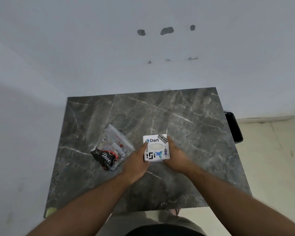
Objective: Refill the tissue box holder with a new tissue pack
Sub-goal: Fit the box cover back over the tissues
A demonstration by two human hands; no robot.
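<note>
A white, sticker-covered tissue box holder [156, 148] sits on a dark marble-patterned tabletop [186, 120], clasped between a person's two bare hands. Its top face, bearing a "Dart" sticker, a "Software Engineer" label and a hummingbird design, points up at the camera, and pale tissue appears to fill the oval opening at its centre. The left hand [138, 160] presses against the holder's left side, fingers curled around its edge; the right hand [174, 155] grips the opposite side, fingers closed along the right wall and near corner. Both hands are closed on the holder, not spread open.

Out beyond the left hand, near but not touching it, lies a crumpled clear plastic wrapper [111, 147], printed with red-and-black "Dove" branding and looking flattened and empty. Whether that wrapper held the new tissue pack cannot be confirmed, though its slack shape suggests the contents are out.

Judging by the tissue showing in the oval and the lid seated squarely, the refill looks largely done. What seems to remain is pressing the holder fully shut, drawing the first sheet through the slot, and clearing the wrapper away. Beyond the right hand, a black object [233, 126] peeks out past the table's edge.
</note>
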